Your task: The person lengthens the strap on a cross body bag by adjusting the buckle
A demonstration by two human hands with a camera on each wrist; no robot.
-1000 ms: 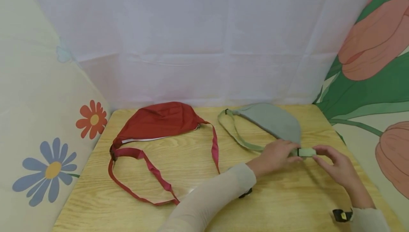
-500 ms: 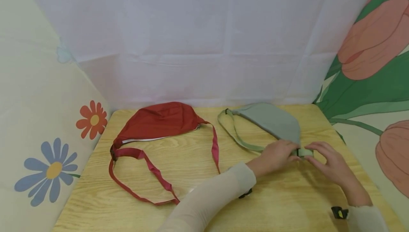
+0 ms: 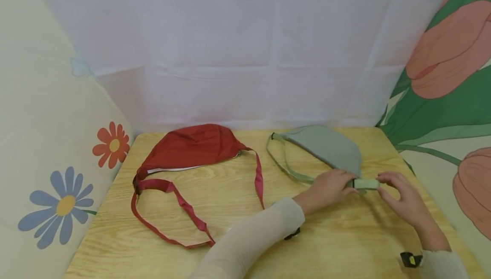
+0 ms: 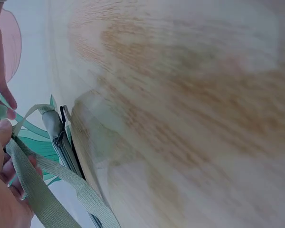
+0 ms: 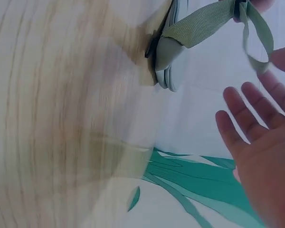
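A grey-green waist bag (image 3: 326,146) lies at the back right of the table, its green strap (image 3: 293,172) looping out on the left. My left hand (image 3: 329,189) pinches the strap at its small black buckle (image 5: 240,5), seen in the right wrist view. Beyond the buckle the strap forms a short loop (image 3: 366,184). The far end of that loop is pinched between thumb and index finger of my right hand (image 3: 402,198), whose other fingers are spread in the right wrist view. In the left wrist view the doubled strap (image 4: 42,190) runs from my left hand (image 4: 9,185).
A red waist bag (image 3: 195,144) lies at the back left with its red strap (image 3: 168,240) spread toward the front. Wood-grain table (image 3: 337,245) lies below. A white cloth (image 3: 211,48) hangs behind, with flower-printed cloths (image 3: 452,74) at both sides.
My right hand moved left toward the buckle, shortening the strap loop, then drew back right, and the loop is longer again. My left hand stays nearly in place, slightly left.
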